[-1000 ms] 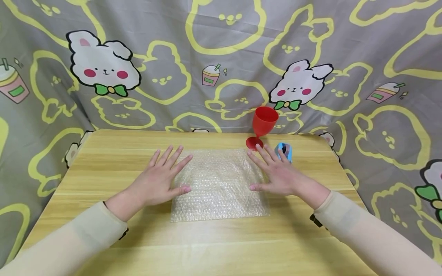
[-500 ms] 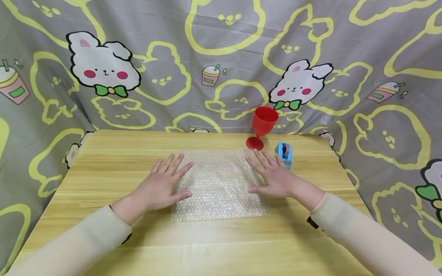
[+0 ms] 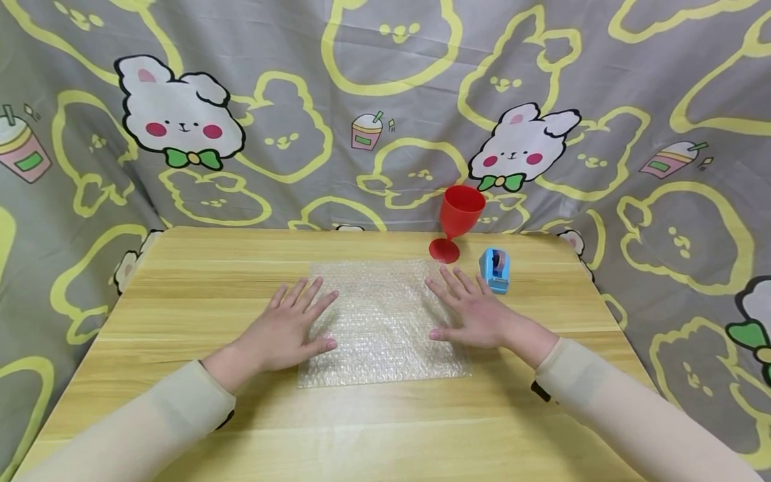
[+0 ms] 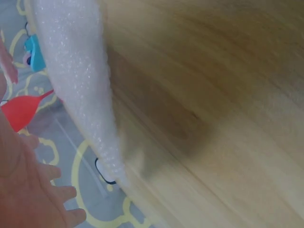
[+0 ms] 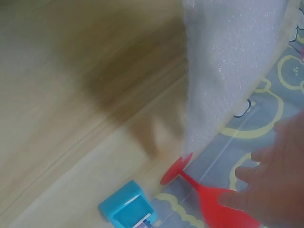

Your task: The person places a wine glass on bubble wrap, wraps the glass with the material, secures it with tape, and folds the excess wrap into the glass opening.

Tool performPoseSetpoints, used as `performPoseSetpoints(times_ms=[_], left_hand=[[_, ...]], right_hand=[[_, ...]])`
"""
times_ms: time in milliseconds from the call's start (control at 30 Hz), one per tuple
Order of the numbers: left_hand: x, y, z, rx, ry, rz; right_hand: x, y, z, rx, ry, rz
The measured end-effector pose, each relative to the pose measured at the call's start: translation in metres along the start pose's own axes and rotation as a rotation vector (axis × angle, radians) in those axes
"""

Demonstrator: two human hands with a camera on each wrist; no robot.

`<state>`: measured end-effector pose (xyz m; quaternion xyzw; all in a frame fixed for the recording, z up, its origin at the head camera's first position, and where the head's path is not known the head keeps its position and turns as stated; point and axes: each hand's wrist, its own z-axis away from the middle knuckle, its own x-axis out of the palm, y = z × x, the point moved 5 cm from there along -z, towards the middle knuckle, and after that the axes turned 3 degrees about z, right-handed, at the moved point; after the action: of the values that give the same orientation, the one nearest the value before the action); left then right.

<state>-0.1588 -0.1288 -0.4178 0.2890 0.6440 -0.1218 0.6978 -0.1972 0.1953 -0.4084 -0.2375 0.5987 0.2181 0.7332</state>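
Note:
A sheet of clear bubble wrap (image 3: pixel 379 321) lies flat on the wooden table. Above its left edge my left hand (image 3: pixel 288 329) is spread, fingers straight, holding nothing. My right hand (image 3: pixel 478 313) hovers likewise over the right edge, palm down and fingers apart. In both wrist views a gap shows between hand and sheet. A red plastic goblet (image 3: pixel 461 213) stands upright behind the sheet's far right corner. To its right sits a blue tape dispenser (image 3: pixel 496 271) with a roll in it, just beyond my right hand. The right wrist view also has the goblet (image 5: pixel 213 204) and the dispenser (image 5: pixel 127 206).
The light wooden table (image 3: pixel 361 435) reaches back to a grey curtain (image 3: pixel 289 40) printed with yellow outlines and white rabbits. That curtain hangs along the back and both sides. The goblet is close to the table's back edge.
Both hands have drawn slightly back toward the person and a little inward. The tape dispenser, partly covered by the right hand before, now shows fully. Bubble wrap and goblet have stayed put.

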Motion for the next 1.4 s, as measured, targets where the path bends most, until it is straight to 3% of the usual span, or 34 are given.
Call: performPoseSetpoints(times_ms=[467,1167,1400], left_hand=[[0.009,0.001,0.001,0.022,-0.023,0.021],[0.025,0.003,0.003,-0.014,-0.169,0.043],[0.027,0.004,0.004,-0.014,-0.183,0.053]], right_hand=[[0.006,-0.001,-0.003,0.016,-0.035,-0.024],[0.033,0.001,-0.005,0.014,-0.107,-0.026],[0.035,-0.002,-0.003,0.012,-0.128,-0.059]])
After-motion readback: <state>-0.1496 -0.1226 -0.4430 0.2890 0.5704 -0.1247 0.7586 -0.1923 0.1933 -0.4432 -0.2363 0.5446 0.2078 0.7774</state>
